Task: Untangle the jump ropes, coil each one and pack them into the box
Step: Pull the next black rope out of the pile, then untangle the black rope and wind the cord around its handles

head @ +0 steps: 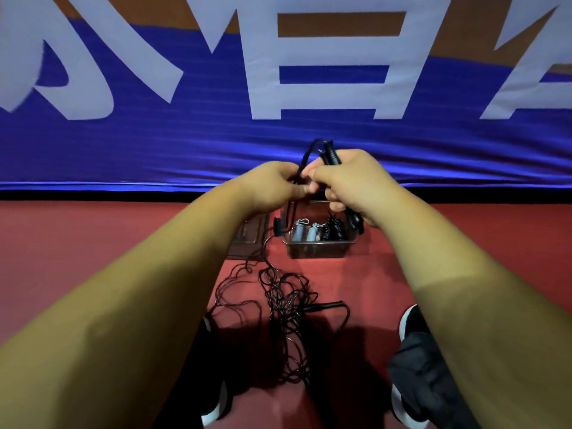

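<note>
Hands: left hand (pixel 275 184) pinched the black cord (pixel 306 157); right hand (pixel 356 187) curled tight round a black handle (pixel 331 156), both raised above the box (pixel 318 250).
Packed: a grey-handled rope (pixel 305 232) and a black coil (pixel 334 229) lay inside the box.
Remaining: a tangled cord (pixel 284 305) sprawled on the red floor (pixel 93 243), not yet coiled; the job looked about half done.

Red floor (pixel 93 243), blue banner (pixel 185 144), black jump-rope cord (pixel 284 300).
On banner: deep blue w/ big white characters, orange-brown band up top, black strip along bottom edge. Raised handle (pixel 331 156) black, same as cord. Box (pixel 318 250) clear; inside, pale grey-blue handles (pixel 298 232) & a black coil (pixel 334 231). Shoes (pixel 413 320) black w/ white soles; trousers (pixel 427 366) dark grey.
</note>
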`<state>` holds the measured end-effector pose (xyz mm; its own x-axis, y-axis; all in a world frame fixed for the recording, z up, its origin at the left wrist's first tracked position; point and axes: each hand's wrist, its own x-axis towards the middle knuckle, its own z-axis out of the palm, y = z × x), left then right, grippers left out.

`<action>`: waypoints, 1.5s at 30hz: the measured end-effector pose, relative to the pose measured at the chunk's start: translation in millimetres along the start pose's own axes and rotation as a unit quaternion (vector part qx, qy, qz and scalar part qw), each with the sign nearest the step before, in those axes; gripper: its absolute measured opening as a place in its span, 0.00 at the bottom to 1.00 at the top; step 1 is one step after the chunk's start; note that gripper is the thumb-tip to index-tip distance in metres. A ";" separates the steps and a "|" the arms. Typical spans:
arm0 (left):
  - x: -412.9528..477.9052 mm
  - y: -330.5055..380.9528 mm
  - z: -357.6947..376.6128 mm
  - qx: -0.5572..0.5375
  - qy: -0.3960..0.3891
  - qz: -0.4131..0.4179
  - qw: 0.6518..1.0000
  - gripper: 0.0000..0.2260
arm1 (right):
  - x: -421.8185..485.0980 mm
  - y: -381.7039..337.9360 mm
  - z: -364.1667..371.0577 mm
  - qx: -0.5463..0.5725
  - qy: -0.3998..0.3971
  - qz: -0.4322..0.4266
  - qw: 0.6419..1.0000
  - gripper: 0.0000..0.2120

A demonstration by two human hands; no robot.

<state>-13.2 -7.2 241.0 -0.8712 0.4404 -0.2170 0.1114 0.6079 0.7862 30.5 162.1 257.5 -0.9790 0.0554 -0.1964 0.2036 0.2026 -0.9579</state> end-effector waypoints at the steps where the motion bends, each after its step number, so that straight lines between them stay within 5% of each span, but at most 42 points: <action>1: -1.7 2.5 -0.9 -0.032 0.007 0.005 0.999 0.10 | 0.4 -1.7 -2.3 0.010 0.019 0.000 1.000 0.07; 6: -1.0 22.1 1.4 -0.161 0.025 0.016 0.987 0.05 | 4.4 0.7 -15.1 -0.028 0.051 0.018 0.998 0.05; 11: 1.2 32.0 9.6 0.067 0.128 0.076 0.987 0.07 | 2.3 2.6 -18.4 -0.173 0.042 0.003 0.984 0.08; 15: 8.5 36.2 16.8 0.061 0.186 0.091 0.976 0.03 | -1.7 2.5 -20.1 -0.290 0.025 0.000 0.957 0.07; 21: 17.0 39.7 19.5 0.115 0.184 0.117 0.969 0.02 | -11.9 0.7 -25.4 -0.205 0.004 0.034 0.978 0.04; 26: 13.3 39.8 20.2 0.116 0.160 0.129 0.972 0.12 | -25.3 -7.3 -31.5 -0.032 -0.037 0.071 0.996 0.15; 31: 11.5 46.2 23.8 0.077 0.154 0.118 0.978 0.18 | -16.4 -0.8 -33.8 -0.248 0.040 0.002 0.968 0.12; 36: 11.0 47.1 23.5 0.046 0.179 0.074 0.980 0.13 | -12.1 6.0 -29.7 -0.292 0.055 -0.010 0.955 0.05; 45: 9.9 51.2 17.7 -0.031 0.208 0.006 0.978 0.11 | -6.4 6.4 -20.8 -0.347 0.084 -0.037 0.933 0.08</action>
<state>-7.7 39.9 268.9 -0.9905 0.1326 0.0366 0.1050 0.5571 0.8238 38.4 183.4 257.0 -0.9866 0.1568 -0.0447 0.1527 0.7933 -0.5894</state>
